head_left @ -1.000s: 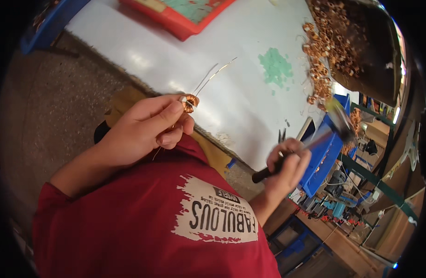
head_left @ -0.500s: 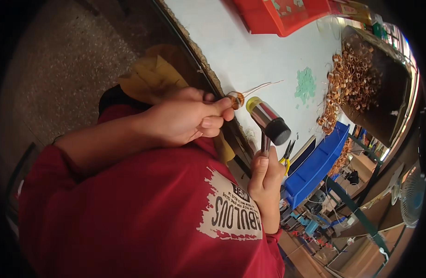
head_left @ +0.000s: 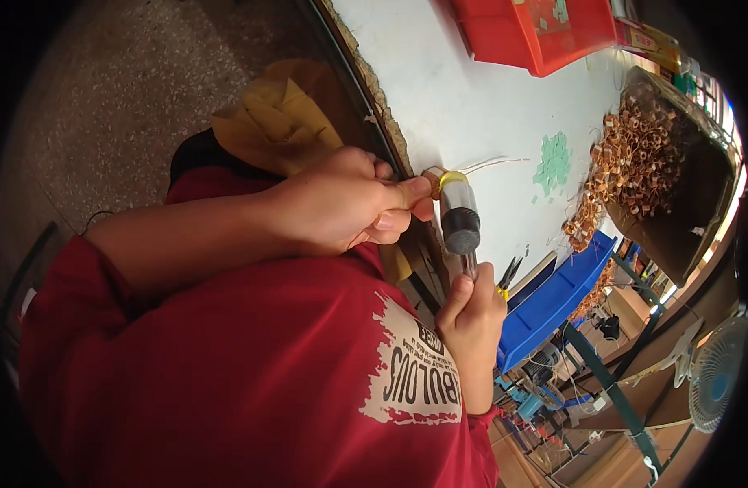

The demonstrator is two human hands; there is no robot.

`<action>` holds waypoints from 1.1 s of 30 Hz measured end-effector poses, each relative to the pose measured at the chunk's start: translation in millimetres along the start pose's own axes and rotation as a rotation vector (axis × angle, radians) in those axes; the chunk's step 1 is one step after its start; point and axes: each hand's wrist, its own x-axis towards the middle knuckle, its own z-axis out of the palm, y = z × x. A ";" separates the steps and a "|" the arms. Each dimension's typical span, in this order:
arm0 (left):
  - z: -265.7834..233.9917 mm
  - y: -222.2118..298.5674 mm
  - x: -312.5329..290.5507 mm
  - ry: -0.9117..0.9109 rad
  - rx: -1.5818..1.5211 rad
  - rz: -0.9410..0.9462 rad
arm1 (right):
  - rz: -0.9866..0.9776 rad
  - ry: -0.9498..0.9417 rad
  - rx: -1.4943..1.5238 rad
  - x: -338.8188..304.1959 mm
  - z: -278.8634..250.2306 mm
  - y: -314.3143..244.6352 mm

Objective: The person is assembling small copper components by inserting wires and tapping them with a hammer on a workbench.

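The left hand (head_left: 341,203) pinches a small copper coil (head_left: 433,180), wrapped in yellow tape, against the edge of the white counter (head_left: 471,98); its grip is closed tight, thumb and forefinger clamped on the coil, and thin wire leads (head_left: 492,163) trail away from the coil across the counter top. The right hand (head_left: 471,321) has its grip wrapped fully around the handle of a small mallet (head_left: 459,215), whose clear and black head now rests right on the coil. Half a second ago that head hung just beside the coil, and a second ago the mallet was held well away from it, down by the blue bin, so the hammer has swung in and landed: the coil is being tapped while pinned at the counter edge, and the strike looks to be at or near its contact point. Beyond the coil, farther onto the counter, lie a patch of small green bits (head_left: 553,163) and a heap of similar copper coils (head_left: 626,154) spilling from a dark tray (head_left: 699,203). A red bin (head_left: 536,32) sits at the far end of the counter from the coil, and a blue bin (head_left: 553,301) stands below the counter edge, near the mallet hand. A folded yellow cloth (head_left: 276,122) lies just behind the left hand.
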 end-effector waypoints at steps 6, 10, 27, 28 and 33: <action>7.9 4.7 -0.5 0.080 0.025 -0.021 | -0.009 0.117 0.181 -6.3 -2.7 11.8; 7.4 3.5 -0.8 0.092 -0.011 0.033 | 0.054 0.176 0.295 -0.8 -7.7 5.7; 69.5 33.8 -43.5 -0.126 0.191 0.163 | 0.335 0.347 -0.247 7.8 28.1 29.4; 79.4 33.1 -40.0 -0.142 0.210 0.163 | 0.273 0.440 -0.277 9.3 27.3 27.5; 103.9 17.7 -17.6 -0.260 0.279 0.104 | 0.072 0.686 0.178 6.0 -1.1 17.7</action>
